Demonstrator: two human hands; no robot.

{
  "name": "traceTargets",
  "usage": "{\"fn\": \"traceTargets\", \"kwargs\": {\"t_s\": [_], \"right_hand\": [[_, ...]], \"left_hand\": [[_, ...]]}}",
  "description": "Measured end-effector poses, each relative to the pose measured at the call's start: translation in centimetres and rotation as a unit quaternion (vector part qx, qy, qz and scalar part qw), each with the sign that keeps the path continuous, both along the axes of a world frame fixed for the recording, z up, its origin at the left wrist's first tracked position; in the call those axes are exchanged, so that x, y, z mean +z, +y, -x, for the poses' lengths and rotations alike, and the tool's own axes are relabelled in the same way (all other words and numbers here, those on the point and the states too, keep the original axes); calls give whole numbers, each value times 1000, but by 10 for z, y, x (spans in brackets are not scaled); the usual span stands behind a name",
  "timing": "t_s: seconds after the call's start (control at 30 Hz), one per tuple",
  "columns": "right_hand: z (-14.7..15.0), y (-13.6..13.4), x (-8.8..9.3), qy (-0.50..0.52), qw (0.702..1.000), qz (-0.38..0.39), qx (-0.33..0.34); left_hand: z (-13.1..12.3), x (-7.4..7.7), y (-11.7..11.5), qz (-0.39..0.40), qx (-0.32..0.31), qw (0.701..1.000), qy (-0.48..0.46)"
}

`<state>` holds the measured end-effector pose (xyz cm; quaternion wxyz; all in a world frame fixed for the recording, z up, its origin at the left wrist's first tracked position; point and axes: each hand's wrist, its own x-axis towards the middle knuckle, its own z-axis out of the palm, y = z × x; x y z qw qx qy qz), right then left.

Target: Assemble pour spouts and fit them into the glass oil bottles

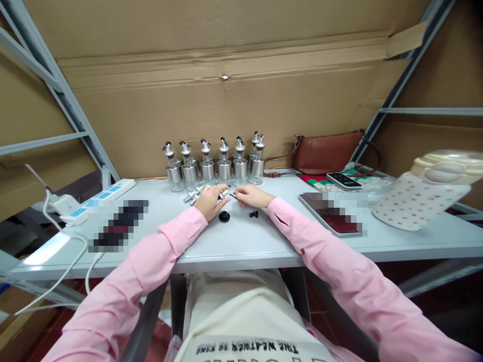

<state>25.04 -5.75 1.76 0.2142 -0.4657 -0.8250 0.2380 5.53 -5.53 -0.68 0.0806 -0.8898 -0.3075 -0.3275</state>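
Note:
In the head view my left hand [211, 201] lies over the table, its fingers closed around a silver pour spout [224, 193] that they partly hide. Close to it, my right hand [251, 196] is closed in a pinch on a thin black piece [233, 195], whose kind is too small to make out. Several loose silver spouts [191, 196] lie beside and behind my left hand. A round black cap [224, 216] rests on the table in front of my hands. Several tiny black parts [254, 214] sit just below my right hand.
Glass oil bottles [207, 168] with steel bands and spouts stand in rows behind my hands. To the right are a phone [332, 215], a dotted jug [418, 198] and a brown bag [326, 153]. A power strip [101, 198] and a pixelated dark device [119, 226] lie left.

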Motion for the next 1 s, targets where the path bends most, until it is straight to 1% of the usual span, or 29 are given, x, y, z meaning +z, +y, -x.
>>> {"fn": "traceTargets", "kwargs": {"t_s": [0.17,0.27,0.37,0.47,0.67,0.87,1.0], "right_hand": [[3,-3,1,92,995,18,36],[4,-5,2,125,990,33,49],[5,-6,3,147,987,36,60],[6,-7,3,164,984,21,67],[7,-9,3,164,985,-9,57],[7,-7,3,213,974,13,76],[7,-4,0,222,972,12,70]], "left_hand": [[-1,4,-3,0,-41,999,19],[0,5,-3,-10,-52,998,21],[0,5,-3,-12,-48,999,16],[-1,5,-3,-7,-47,999,9],[-2,4,-3,-8,-53,998,-13],[2,3,-1,-13,-27,997,-66],[2,2,-1,-12,-37,997,-69]]}}
